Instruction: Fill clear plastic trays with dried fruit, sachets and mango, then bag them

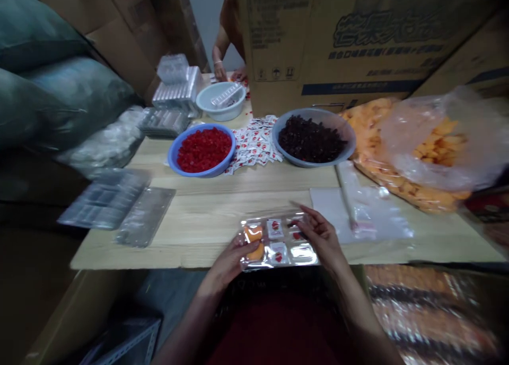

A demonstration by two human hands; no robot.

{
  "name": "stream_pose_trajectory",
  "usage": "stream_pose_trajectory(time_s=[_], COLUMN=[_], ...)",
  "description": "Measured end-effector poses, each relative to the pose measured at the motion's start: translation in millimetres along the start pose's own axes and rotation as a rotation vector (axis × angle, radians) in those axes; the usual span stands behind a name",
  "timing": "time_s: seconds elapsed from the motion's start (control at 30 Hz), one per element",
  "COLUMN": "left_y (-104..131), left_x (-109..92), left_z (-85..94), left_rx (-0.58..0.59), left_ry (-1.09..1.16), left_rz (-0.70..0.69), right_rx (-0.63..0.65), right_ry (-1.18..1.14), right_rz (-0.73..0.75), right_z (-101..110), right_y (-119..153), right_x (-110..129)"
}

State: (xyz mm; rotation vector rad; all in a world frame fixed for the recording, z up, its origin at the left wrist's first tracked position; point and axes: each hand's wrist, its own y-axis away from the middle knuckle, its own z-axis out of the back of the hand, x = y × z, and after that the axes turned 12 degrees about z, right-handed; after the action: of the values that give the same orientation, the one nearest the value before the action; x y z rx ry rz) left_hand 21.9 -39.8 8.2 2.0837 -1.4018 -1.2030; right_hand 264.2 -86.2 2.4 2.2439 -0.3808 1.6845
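A clear plastic compartment tray (284,216) is held over the table's front edge. My left hand (230,259) grips its left end, thumb on top. Orange pieces (254,243) lie in the left compartments, and white sachets (274,228) with red print fill the middle ones. My right hand (320,235) is at the upper right compartment, its fingertips pinched by a dark piece (293,223); whether they grip it is hidden. Something red shows just below those fingers. The lower right compartment (302,252) shows only glare.
Beyond are a blue bowl of red pieces (170,156), loose sachets (256,142) and a bowl of dark pieces (352,142). Clear trays (145,216) lie left; plastic bags (360,201) and an orange-filled bag (413,190) right. Another person's hand (220,71) works behind a carton (278,47).
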Motion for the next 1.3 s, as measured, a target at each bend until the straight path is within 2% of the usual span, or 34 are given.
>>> stream_pose_trajectory(time_s=[0.2,0.27,0.4,0.5,0.6,0.73,0.83,0.93,1.1,1.3], left_y=[-3.0,-6.7,-6.6,-2.6,-1.1,-3.7,-4.3,-3.0,-1.5,-8.6], left_x=[9.8,11.6,8.1,3.0,0.9,0.6,-0.2,-0.3,0.8,0.3], left_z=[7.1,9.2,7.6,4.9,4.1,4.2,2.7,1.5,3.2,-2.9], left_rx=[-0.093,-0.131,-0.208,-0.248,-0.249,-0.268,-0.253,-0.229,-0.224,-0.229], left_ry=[0.085,0.138,0.188,0.195,0.206,0.195,0.189,0.198,0.212,0.252], left_rz=[0.005,-0.018,-0.068,-0.060,-0.049,-0.038,-0.021,-0.034,-0.051,-0.047], right_rx=[0.054,0.053,-0.030,0.014,0.026,0.137,0.215,0.201,0.131,0.099], right_ry=[0.118,0.286,0.785,1.066,1.365,1.685,1.656,1.561,1.339,0.860], right_rz=[0.065,0.128,0.327,0.426,0.375,0.240,0.137,0.086,0.085,0.049], right_z=[8.0,14.2,33.5,49.9,57.4,45.4,33.1,33.6,61.9,92.8], right_y=[4.1,4.6,0.8,-9.1,-21.7,-39.2,-50.4,-57.9,-67.1,-69.8], right_x=[-7.1,-3.5,6.1,8.9,10.7,15.5,19.7,22.9,24.0,18.9])
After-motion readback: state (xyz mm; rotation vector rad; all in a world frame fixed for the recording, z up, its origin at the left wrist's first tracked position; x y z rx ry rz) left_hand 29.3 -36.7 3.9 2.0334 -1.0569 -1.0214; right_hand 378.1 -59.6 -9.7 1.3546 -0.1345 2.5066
